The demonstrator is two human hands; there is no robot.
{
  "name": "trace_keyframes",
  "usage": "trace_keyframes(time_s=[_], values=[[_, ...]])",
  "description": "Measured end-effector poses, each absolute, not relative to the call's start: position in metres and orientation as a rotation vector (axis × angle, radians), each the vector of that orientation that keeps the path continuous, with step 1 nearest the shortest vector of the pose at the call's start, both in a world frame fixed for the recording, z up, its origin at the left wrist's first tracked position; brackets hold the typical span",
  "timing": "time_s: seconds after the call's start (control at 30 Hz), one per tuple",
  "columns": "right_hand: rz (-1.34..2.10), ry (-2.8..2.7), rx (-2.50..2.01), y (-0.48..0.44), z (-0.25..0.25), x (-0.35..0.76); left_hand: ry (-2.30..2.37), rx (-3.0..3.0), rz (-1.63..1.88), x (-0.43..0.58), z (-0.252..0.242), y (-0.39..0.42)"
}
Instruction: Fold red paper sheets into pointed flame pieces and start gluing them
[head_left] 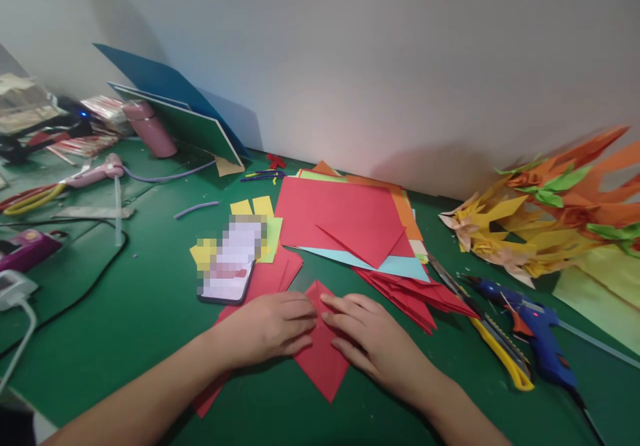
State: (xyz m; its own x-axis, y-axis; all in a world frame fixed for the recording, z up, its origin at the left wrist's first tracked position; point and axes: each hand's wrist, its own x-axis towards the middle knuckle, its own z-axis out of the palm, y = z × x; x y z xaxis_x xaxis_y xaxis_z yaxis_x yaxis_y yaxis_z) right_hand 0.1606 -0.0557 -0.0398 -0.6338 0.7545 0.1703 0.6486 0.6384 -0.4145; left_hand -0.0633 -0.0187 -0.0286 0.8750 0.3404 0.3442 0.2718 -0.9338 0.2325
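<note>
A folded piece of red paper lies on the green table in a diamond shape, one corner toward me. My left hand holds its left side, with bent fingers close together on the paper. From the right, my right hand grips it too, its fingertips on the upper right part near the middle. Some of the paper is hidden under my fingers. More red paper pieces lie partly beneath my left hand and forearm. Beyond my right hand is a pile of folded red papers.
A phone rests among yellow and green slips at left. Behind are stacked coloured sheets. At right lie a yellow utility knife, a blue glue gun and orange and yellow paper crafts. A pink bottle stands back left.
</note>
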Motion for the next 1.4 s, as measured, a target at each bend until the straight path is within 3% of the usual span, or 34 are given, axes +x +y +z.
trace_keyframes(time_s=[1.4], values=[[0.346, -2.594, -1.111, -0.0572, -0.0362, 0.1563, 0.633, 2.684, 0.505, -0.0695, -0.0194, -0.0145]])
